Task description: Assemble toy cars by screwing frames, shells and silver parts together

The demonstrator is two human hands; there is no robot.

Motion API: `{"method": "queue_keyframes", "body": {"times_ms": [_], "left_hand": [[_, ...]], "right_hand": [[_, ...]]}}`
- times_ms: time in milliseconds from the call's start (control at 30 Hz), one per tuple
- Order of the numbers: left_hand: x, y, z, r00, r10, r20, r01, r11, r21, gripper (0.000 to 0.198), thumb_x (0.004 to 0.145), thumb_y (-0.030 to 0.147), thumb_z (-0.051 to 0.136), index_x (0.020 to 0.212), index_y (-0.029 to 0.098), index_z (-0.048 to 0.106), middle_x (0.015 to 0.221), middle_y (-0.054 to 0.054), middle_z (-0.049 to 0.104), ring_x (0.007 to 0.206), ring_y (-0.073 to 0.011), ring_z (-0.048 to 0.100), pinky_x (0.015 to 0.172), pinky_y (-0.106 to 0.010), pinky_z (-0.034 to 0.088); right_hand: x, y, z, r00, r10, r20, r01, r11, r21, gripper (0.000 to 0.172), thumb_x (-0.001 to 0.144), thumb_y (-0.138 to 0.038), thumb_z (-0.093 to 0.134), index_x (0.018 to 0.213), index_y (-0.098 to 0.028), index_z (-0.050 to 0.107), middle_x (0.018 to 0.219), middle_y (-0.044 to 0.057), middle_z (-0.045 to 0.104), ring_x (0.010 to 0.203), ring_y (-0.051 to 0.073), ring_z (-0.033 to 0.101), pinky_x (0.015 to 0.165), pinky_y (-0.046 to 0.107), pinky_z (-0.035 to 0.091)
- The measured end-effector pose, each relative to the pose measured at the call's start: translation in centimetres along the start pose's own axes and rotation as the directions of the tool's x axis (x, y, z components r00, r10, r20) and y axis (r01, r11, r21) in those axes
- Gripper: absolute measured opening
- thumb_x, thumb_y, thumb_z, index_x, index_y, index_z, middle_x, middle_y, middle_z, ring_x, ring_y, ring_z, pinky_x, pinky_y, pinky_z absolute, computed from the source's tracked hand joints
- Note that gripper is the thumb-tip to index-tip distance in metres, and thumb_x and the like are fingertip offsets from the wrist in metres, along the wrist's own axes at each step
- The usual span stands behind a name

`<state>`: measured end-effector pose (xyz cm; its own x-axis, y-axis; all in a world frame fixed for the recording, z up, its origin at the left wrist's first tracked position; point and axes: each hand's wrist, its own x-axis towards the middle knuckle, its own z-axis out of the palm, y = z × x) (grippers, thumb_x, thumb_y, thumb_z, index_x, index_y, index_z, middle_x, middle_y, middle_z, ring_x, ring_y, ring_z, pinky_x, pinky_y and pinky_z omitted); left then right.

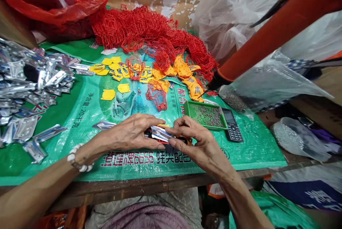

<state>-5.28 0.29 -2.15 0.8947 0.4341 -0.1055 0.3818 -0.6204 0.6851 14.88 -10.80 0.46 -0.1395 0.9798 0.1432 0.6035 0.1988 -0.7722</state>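
Near the front of the table, my left hand [132,131] is closed around the side of a small toy car [161,134] with a silver body part on top. Red, black and orange bits show at the car's edges, while its underside is hidden. From the other side, my right hand [196,140] pinches the car's end between thumb and fingers. Just left of the car lies a silver part [103,125]. Beyond my hands are a red plastic frame [157,95] and two loose yellow pieces, one of them a flat yellow panel [108,94].
A heap of silver parts [34,83] covers the left side. Red frames [149,26] pile at the back, with orange pieces [183,67] before them. A green tray [191,113] of screws and a black phone-like device [232,124] lie right. An orange-red pole [267,29] slants across the right.
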Motion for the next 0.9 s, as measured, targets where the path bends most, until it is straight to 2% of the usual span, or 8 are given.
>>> {"method": "queue_keyframes", "body": {"times_ms": [200,367,500,667,800,900], "left_hand": [[0.3,1.0,-0.7,1.000,-0.006,0.020,0.006,1.000,-0.028,0.056,0.082,0.047,0.072,0.131,0.023,0.057,0.117,-0.005,0.068,0.105,-0.0241,0.062,0.091,-0.034,0.043],[0.6,1.2,-0.9,1.000,-0.005,0.029,0.007,0.999,-0.045,0.057,0.079,0.046,0.074,0.129,0.023,0.059,0.117,-0.005,0.068,0.104,-0.0244,0.062,0.091,-0.035,0.044],[0.6,1.1,-0.8,1.000,-0.002,0.016,0.002,1.000,-0.031,0.058,0.079,0.045,0.074,0.130,0.022,0.058,0.119,-0.006,0.068,0.106,-0.0249,0.062,0.093,-0.035,0.044],[0.5,1.0,-0.7,1.000,0.006,0.016,-0.005,0.999,-0.051,0.057,0.080,0.049,0.073,0.128,0.021,0.059,0.114,-0.007,0.067,0.104,-0.0246,0.062,0.092,-0.034,0.044],[0.5,1.0,-0.6,1.000,0.008,0.014,-0.007,0.997,-0.078,0.058,0.080,0.049,0.074,0.128,0.021,0.059,0.119,-0.008,0.066,0.109,-0.0255,0.060,0.095,-0.035,0.042],[0.5,1.1,-0.7,0.999,0.032,0.011,-0.031,0.995,-0.094,0.054,0.080,0.046,0.075,0.126,0.021,0.060,0.121,-0.007,0.066,0.110,-0.0246,0.061,0.097,-0.035,0.041]], "right_hand": [[0.3,0.1,-0.2,0.998,-0.063,-0.008,0.063,0.997,0.037,0.019,0.090,-0.020,0.061,0.104,-0.024,0.074,0.092,0.004,0.059,0.088,0.015,0.057,0.072,0.029,0.047],[1.3,-0.2,-1.1,0.989,-0.079,0.123,0.076,0.997,0.035,0.017,0.090,-0.016,0.060,0.098,-0.021,0.074,0.092,0.004,0.060,0.089,0.015,0.057,0.075,0.028,0.046],[1.5,-0.6,-1.6,0.981,-0.066,0.182,0.081,0.994,-0.076,0.017,0.092,-0.015,0.056,0.097,-0.020,0.072,0.093,0.004,0.061,0.088,0.015,0.057,0.075,0.029,0.045],[0.5,-1.3,-1.1,0.978,-0.176,0.110,0.201,0.934,-0.296,0.017,0.095,-0.018,0.050,0.097,-0.017,0.067,0.095,0.007,0.061,0.087,0.017,0.054,0.077,0.035,0.042],[0.4,-1.8,-1.0,0.962,-0.197,0.188,0.263,0.852,-0.453,0.014,0.096,-0.019,0.048,0.091,-0.016,0.061,0.096,0.008,0.061,0.085,0.019,0.053,0.076,0.037,0.040],[0.5,-1.8,-1.3,0.947,-0.213,0.241,0.306,0.826,-0.474,0.011,0.097,-0.017,0.046,0.095,-0.017,0.057,0.097,0.007,0.060,0.087,0.019,0.053,0.080,0.038,0.039]]}}
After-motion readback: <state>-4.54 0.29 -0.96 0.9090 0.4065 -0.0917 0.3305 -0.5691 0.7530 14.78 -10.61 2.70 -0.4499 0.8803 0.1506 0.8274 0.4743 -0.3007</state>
